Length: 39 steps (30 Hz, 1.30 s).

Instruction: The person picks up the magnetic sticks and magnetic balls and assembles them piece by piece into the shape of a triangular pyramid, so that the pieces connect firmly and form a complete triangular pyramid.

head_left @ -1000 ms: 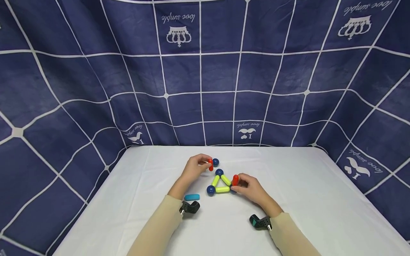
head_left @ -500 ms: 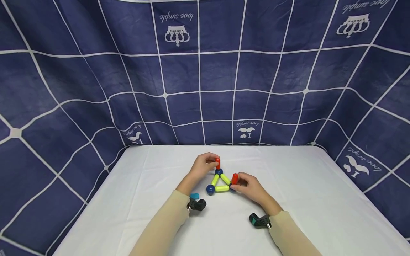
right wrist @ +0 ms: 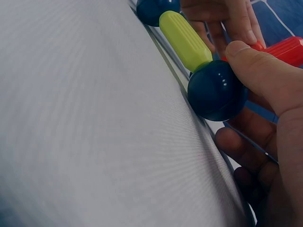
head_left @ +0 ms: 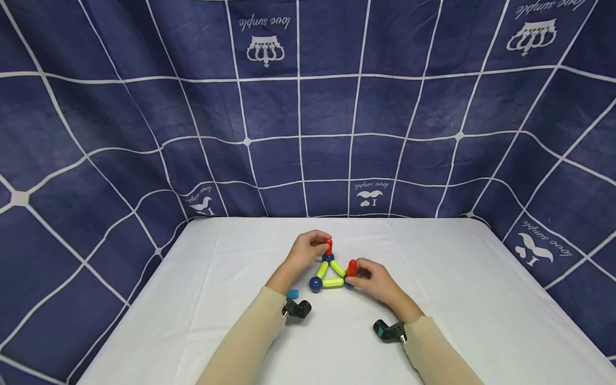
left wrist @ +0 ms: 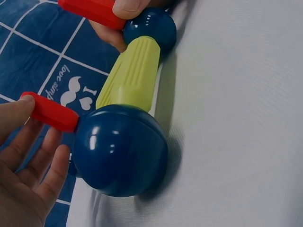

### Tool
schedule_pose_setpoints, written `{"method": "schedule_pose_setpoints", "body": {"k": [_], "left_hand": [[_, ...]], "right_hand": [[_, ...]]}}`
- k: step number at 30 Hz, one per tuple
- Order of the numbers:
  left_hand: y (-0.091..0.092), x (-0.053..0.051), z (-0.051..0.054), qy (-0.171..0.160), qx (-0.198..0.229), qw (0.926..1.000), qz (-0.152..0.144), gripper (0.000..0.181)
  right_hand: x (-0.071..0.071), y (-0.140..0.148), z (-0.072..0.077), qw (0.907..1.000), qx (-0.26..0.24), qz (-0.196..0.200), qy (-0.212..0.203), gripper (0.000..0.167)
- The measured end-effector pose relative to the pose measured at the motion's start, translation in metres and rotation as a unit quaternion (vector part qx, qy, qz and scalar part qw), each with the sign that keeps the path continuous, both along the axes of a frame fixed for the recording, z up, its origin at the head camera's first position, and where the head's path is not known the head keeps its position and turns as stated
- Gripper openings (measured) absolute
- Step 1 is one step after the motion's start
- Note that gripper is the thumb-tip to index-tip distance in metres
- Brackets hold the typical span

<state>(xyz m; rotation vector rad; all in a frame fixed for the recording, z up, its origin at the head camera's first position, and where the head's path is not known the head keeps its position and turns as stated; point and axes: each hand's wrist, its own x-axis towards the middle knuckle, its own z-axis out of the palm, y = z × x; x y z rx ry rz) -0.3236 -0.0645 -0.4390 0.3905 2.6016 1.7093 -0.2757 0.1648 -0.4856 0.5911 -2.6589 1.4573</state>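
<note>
Three dark blue balls and three yellow-green rods form a flat triangle on the white cloth; the near left ball (head_left: 315, 284) and the front rod (head_left: 333, 283) show plainly. My left hand (head_left: 302, 252) pinches a red rod (head_left: 329, 246), upright with its lower end at the far ball (head_left: 328, 258). Another red rod (head_left: 352, 267) stands on the right ball (right wrist: 218, 91). My right hand (head_left: 377, 280) holds it near its base, thumb against the rod's foot and the ball. The far ball is mostly hidden in both wrist views.
A light blue rod (head_left: 292, 294) lies left of the triangle, partly hidden by my left forearm. Black wrist cameras (head_left: 298, 308) sit on both wrists. The white-covered table (head_left: 433, 251) ends at a navy curtain (head_left: 332, 160) with white lines.
My left hand has moved right with its red rod, from beside the triangle to the top of the far ball. A loose ball behind it is now hidden. The right hand holds almost still.
</note>
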Motion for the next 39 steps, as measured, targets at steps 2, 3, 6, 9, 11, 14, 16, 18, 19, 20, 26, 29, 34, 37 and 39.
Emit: {"method": "schedule_pose_setpoints", "body": {"k": [2,3,6,9,11,14,16,18,19,20,26,29,34,37,39], "left_hand": [[-0.001,0.001,0.0,-0.002,0.002,1.0,0.002,0.023],[-0.001,0.001,0.0,-0.002,0.003,1.0,0.002,0.023],[-0.002,0.001,-0.001,-0.005,0.009,0.9999,0.003,0.026],[-0.003,0.002,-0.002,-0.007,0.014,0.9999,0.005,0.03],[-0.005,0.003,-0.004,-0.01,0.014,0.9998,0.009,0.032],[-0.01,0.006,-0.006,-0.016,0.008,0.9998,0.013,0.031],[-0.015,0.009,-0.007,-0.018,-0.005,0.9998,0.01,0.031],[-0.021,0.014,-0.007,-0.017,-0.03,0.9994,0.002,0.03],[-0.024,0.016,-0.006,-0.015,-0.046,0.9988,-0.005,0.031],[-0.027,0.019,-0.006,-0.011,-0.064,0.9978,-0.012,0.031],[-0.049,0.031,-0.002,-0.006,-0.136,0.989,-0.059,0.031],[-0.059,0.037,-0.003,-0.019,-0.155,0.9844,-0.081,0.03],[-0.074,0.049,-0.002,-0.032,-0.191,0.9729,-0.127,0.035],[-0.082,0.056,0.001,-0.041,-0.214,0.9652,-0.145,0.042],[-0.085,0.061,0.004,-0.042,-0.227,0.9606,-0.155,0.044]], "right_hand": [[0.0,0.0,0.001,1.0,0.002,0.001,-0.002,0.018],[0.0,0.0,0.001,1.0,0.003,0.001,-0.003,0.018],[0.0,0.0,0.002,1.0,0.002,0.001,-0.003,0.018],[0.0,0.0,0.002,1.0,0.002,0.0,0.0,0.018],[0.001,0.0,0.003,1.0,0.002,-0.002,-0.002,0.017],[0.002,0.0,0.004,1.0,0.003,-0.003,-0.006,0.017],[0.002,0.0,0.006,0.9999,0.006,-0.003,-0.008,0.017],[0.002,-0.001,0.007,0.9999,0.007,-0.003,-0.009,0.018],[0.002,-0.001,0.007,0.9999,0.009,-0.003,-0.008,0.018],[0.002,-0.001,0.007,0.9999,0.011,-0.003,-0.008,0.018],[0.001,-0.002,0.006,0.9998,0.014,-0.008,-0.012,0.018],[0.0,-0.002,0.003,0.9998,0.014,-0.006,-0.015,0.018],[0.0,-0.002,0.002,0.9997,0.011,-0.007,-0.019,0.018],[0.001,-0.002,0.002,0.9997,0.009,-0.009,-0.022,0.018],[0.001,-0.001,0.002,0.9997,0.009,-0.009,-0.022,0.018]]}}
